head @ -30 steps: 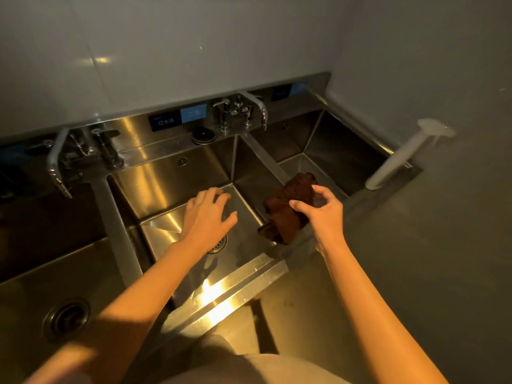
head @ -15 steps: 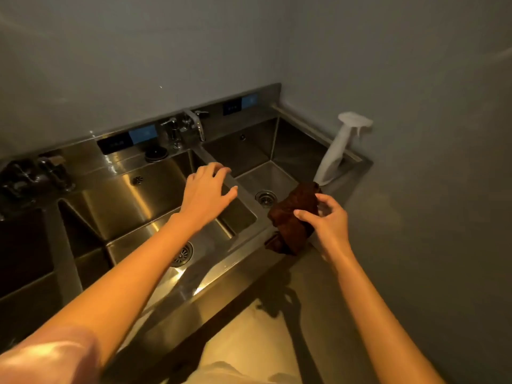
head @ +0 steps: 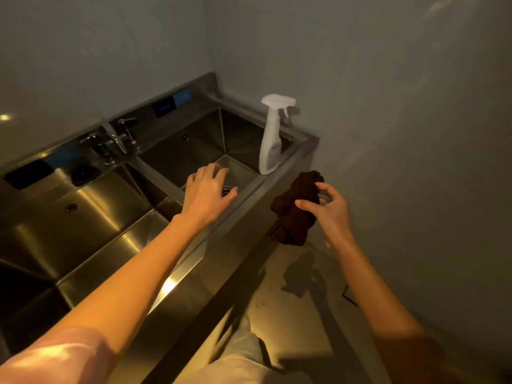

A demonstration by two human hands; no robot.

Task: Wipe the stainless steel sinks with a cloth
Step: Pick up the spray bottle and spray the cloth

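A row of stainless steel sinks fills the left and centre. The rightmost sink [head: 199, 151] sits in the corner, and a wider basin [head: 91, 217] lies to its left. My right hand [head: 328, 209] grips a crumpled dark brown cloth [head: 295, 209] in the air, just right of the sink unit's front corner. My left hand [head: 206, 194] hovers with fingers spread over the front of the rightmost sink, holding nothing and partly hiding the drain.
A white spray bottle [head: 271, 137] stands on the right rim of the corner sink. A faucet [head: 113, 139] rises from the back ledge between the two basins. Grey walls close in behind and to the right. Floor shows below the unit's front edge.
My view has swung right toward the corner sink. Both hands moved right: the left from over the middle basin to the rightmost sink, the right carrying the cloth past the unit's front corner.
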